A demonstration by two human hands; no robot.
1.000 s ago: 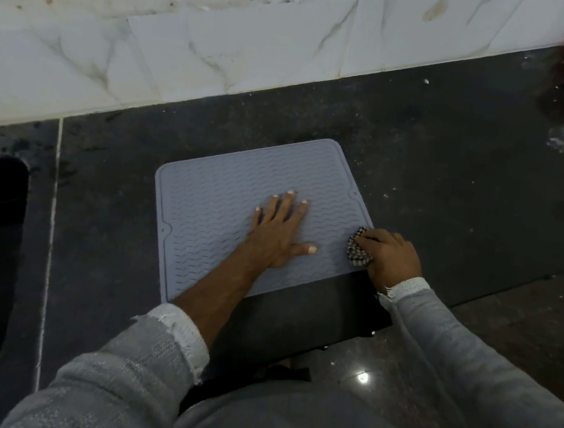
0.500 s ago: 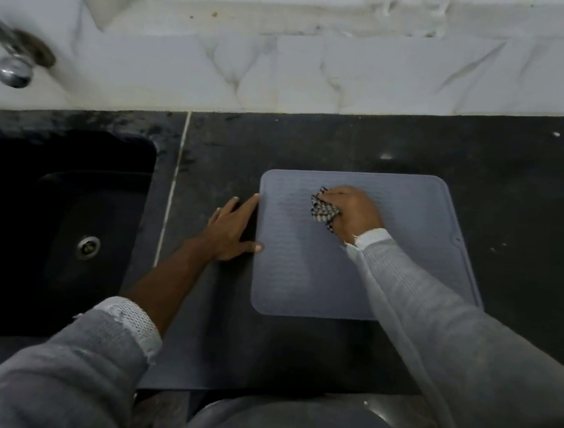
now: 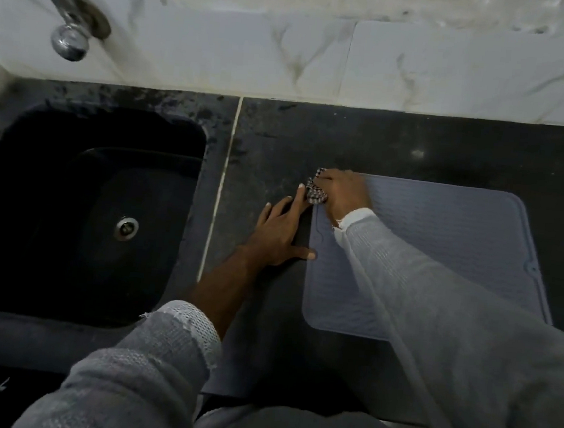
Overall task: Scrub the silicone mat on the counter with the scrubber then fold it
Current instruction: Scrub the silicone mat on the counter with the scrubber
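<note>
The silicone mat (image 3: 440, 261) is lying flat on the dark bench (image 3: 416, 147), to the right of the sink (image 3: 79, 209), and the scrubbing step is under way at the mat's far left corner, the corner nearest the sink.

The right hand (image 3: 343, 193) is curling its fingers round the scrubber (image 3: 315, 191) and pressing it down right at that corner, partly over the mat's edge. The left hand (image 3: 281, 230) is lying flat and spread on the bench between the mat and the sink, its thumb tip touching the mat's left edge and a fingertip just beside the scrubber; it is holding nothing.

To do this well, I judge the left hand should be bracing the mat's left edge firmly, since thin silicone is likely to creep or buckle under sideways strokes. Short strokes along the ridges, working away from the sink toward the mat's right side, should be reaching into the grooves better than strokes across them.

The mat is a pale grey-blue rectangle with rounded corners, a raised rim, fine wavy ribs across its face and small notches at the side edges. The scrubber is a small, crumpled, dark-and-light checked wad, looking like mesh. The bench is dark, speckled stone, and the sink is black with a metal drain (image 3: 127, 228).
</note>
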